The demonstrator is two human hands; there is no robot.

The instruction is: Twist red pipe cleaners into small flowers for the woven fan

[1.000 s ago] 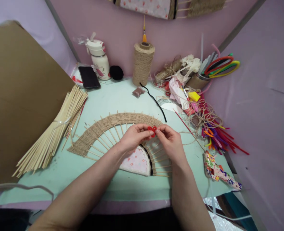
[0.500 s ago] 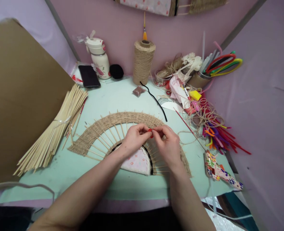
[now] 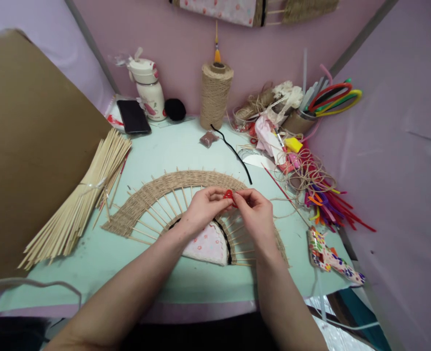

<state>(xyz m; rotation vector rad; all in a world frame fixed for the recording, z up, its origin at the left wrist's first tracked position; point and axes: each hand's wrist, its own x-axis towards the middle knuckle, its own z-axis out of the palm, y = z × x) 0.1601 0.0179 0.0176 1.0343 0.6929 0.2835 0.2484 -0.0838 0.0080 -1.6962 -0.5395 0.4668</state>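
Note:
Between the fingertips of both hands is a small red looped piece [image 3: 229, 194], fuzzy in detail and partly covered by the fingers. My left hand [image 3: 203, 208] pinches it from the left, and my right hand [image 3: 256, 214] pinches it from the right, close beside the left fingertips. Beneath the hands lies a woven twine fan [image 3: 153, 189] on thin wooden ribs, its right side partly hidden by my right hand and forearm. At its base sits a half-round of pink patterned cloth [image 3: 208, 246] edged with black cord.
A bundle of wooden sticks [image 3: 78, 202] lies left, near a phone [image 3: 133, 117] and a bottle [image 3: 150, 92]. A twine spool [image 3: 216, 95] stands at the back. Right are tangled twine [image 3: 312, 170], pipe cleaners [image 3: 347, 209], scissors [image 3: 342, 100] and a flower-patterned glue gun [image 3: 332, 258].
The fingers have shifted slightly, and more of the red piece shows, now with a visible loop. Both hands keep their pinch. The whole view has moved a little.

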